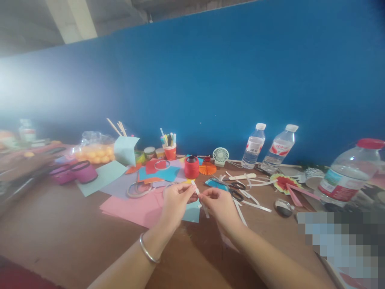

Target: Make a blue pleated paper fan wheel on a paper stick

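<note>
Between my two hands, a narrow white strip (205,211), seemingly paper or tape, is pinched at its upper part, and its tail hangs down. My left hand (178,200), with a silver bangle at the wrist, grips it between thumb and fingers. Close beside it, my right hand (219,204) pinches the same strip with thumb and forefinger. Under and behind the hands lie pink paper (132,210) and a light blue sheet (191,212). Just beyond stands a red spool of thread (191,167). Black-handled scissors (237,195) and several loose white strips (257,206) lie right of my right hand.
Two water bottles (254,146) and a small fan (220,155) stand along the blue wall (192,88). A red cup (170,152) holds pens. A large red-capped bottle (350,176) is at right; purple rings (82,171) and a bag of orange balls (94,152) at left.
</note>
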A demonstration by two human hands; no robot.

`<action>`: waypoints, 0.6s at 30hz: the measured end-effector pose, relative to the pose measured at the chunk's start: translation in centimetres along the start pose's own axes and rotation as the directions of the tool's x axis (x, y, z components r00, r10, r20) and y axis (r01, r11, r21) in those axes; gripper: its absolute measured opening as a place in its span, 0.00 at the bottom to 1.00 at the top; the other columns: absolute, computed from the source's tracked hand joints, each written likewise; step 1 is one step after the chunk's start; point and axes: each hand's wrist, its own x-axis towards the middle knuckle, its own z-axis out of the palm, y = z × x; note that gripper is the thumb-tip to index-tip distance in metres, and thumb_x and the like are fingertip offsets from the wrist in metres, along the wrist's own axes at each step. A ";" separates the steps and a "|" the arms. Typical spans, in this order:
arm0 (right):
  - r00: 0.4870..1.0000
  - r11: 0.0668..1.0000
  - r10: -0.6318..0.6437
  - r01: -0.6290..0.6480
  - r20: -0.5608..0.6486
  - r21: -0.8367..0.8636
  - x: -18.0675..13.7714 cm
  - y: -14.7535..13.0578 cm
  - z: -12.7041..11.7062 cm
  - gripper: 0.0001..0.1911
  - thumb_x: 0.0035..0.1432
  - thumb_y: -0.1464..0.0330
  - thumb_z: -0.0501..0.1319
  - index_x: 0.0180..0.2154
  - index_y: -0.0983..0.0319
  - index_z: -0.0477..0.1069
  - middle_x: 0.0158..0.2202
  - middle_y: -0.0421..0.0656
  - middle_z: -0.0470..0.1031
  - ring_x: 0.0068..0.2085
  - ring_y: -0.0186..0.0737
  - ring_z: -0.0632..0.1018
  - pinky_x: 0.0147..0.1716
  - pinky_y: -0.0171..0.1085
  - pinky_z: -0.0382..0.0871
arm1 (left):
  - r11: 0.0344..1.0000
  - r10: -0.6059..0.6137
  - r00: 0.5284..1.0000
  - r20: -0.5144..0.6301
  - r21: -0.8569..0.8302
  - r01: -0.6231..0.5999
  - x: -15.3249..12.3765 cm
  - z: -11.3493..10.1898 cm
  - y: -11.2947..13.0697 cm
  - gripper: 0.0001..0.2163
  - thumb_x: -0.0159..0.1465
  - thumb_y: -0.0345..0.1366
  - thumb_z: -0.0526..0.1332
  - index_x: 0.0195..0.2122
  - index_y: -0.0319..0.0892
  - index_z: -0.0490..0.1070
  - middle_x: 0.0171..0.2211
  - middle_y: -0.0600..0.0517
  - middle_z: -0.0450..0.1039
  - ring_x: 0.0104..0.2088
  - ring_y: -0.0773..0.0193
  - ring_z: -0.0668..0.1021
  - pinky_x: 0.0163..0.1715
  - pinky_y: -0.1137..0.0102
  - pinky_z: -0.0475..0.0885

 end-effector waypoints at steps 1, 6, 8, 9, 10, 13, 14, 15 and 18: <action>1.000 1.000 0.004 -0.004 -0.002 -0.007 0.0 -0.1 0.0 0.09 0.43 0.63 0.61 0.22 0.64 0.68 0.15 0.36 0.65 0.15 0.27 0.60 0.12 0.28 0.51 | 1.000 0.000 1.000 -0.001 0.000 0.000 0.0 0.0 0.0 0.10 0.52 0.39 0.64 0.28 0.35 0.74 0.23 0.50 0.73 0.26 0.65 0.77 0.33 0.68 0.76; 1.000 0.997 0.014 -0.015 -0.022 -0.075 -0.2 -0.4 0.0 0.10 0.43 0.63 0.61 0.21 0.64 0.69 0.14 0.36 0.64 0.14 0.27 0.59 0.11 0.28 0.50 | 1.000 -0.003 1.000 -0.005 -0.003 0.003 -0.1 0.1 0.1 0.10 0.52 0.39 0.64 0.27 0.35 0.74 0.22 0.50 0.74 0.26 0.65 0.77 0.31 0.69 0.76; 0.999 0.996 0.025 -0.027 -0.027 -0.089 -0.3 -0.5 0.0 0.11 0.43 0.62 0.61 0.19 0.64 0.68 0.12 0.36 0.62 0.13 0.27 0.58 0.11 0.28 0.48 | 1.000 0.005 1.000 -0.008 -0.002 -0.005 -0.2 0.1 0.2 0.10 0.52 0.39 0.64 0.27 0.35 0.74 0.23 0.50 0.74 0.26 0.64 0.77 0.32 0.69 0.76; 0.999 0.995 0.026 -0.028 -0.026 -0.095 -0.3 -0.6 0.0 0.12 0.44 0.62 0.60 0.18 0.64 0.67 0.11 0.35 0.61 0.13 0.27 0.58 0.11 0.28 0.48 | 1.000 0.008 1.000 -0.011 -0.001 -0.008 -0.2 0.2 0.2 0.10 0.52 0.39 0.64 0.27 0.35 0.74 0.23 0.49 0.74 0.26 0.64 0.77 0.32 0.69 0.76; 0.999 0.995 0.022 -0.025 -0.025 -0.100 -0.3 -0.6 -0.1 0.13 0.44 0.61 0.60 0.17 0.64 0.67 0.11 0.35 0.61 0.13 0.27 0.58 0.11 0.28 0.48 | 1.000 0.010 1.000 -0.015 -0.002 -0.010 -0.2 0.2 0.2 0.10 0.52 0.39 0.64 0.27 0.35 0.74 0.23 0.49 0.74 0.26 0.64 0.77 0.32 0.68 0.75; 1.000 0.994 -0.006 0.004 -0.022 -0.107 -0.3 -0.5 -0.1 0.14 0.45 0.61 0.60 0.16 0.64 0.67 0.11 0.35 0.61 0.13 0.27 0.58 0.11 0.28 0.49 | 1.000 0.006 1.000 -0.024 -0.024 -0.006 -0.3 0.2 0.3 0.11 0.51 0.39 0.64 0.28 0.35 0.74 0.23 0.49 0.74 0.26 0.64 0.77 0.31 0.68 0.75; 1.000 0.995 -0.010 0.008 -0.024 -0.104 -0.3 -0.5 -0.1 0.14 0.45 0.61 0.60 0.17 0.64 0.67 0.11 0.35 0.61 0.13 0.27 0.58 0.12 0.28 0.49 | 0.999 0.007 1.000 -0.015 -0.032 -0.008 -0.2 0.2 0.2 0.10 0.50 0.38 0.65 0.28 0.35 0.74 0.24 0.49 0.74 0.26 0.64 0.77 0.32 0.69 0.75; 1.000 0.995 -0.015 0.012 -0.024 -0.095 -0.2 -0.4 -0.1 0.14 0.45 0.61 0.60 0.17 0.64 0.67 0.12 0.35 0.61 0.13 0.27 0.58 0.12 0.28 0.50 | 0.999 0.015 1.000 -0.001 -0.034 -0.015 -0.2 0.2 0.2 0.10 0.49 0.37 0.65 0.28 0.35 0.74 0.24 0.50 0.74 0.27 0.65 0.76 0.32 0.69 0.74; 1.000 0.999 -0.015 0.014 -0.008 -0.052 -0.1 0.0 0.0 0.12 0.45 0.63 0.59 0.18 0.64 0.68 0.12 0.35 0.60 0.13 0.27 0.58 0.12 0.28 0.49 | 0.998 0.057 0.997 0.044 0.015 -0.058 0.1 0.1 0.1 0.07 0.49 0.36 0.65 0.25 0.37 0.72 0.23 0.52 0.73 0.27 0.67 0.75 0.32 0.71 0.74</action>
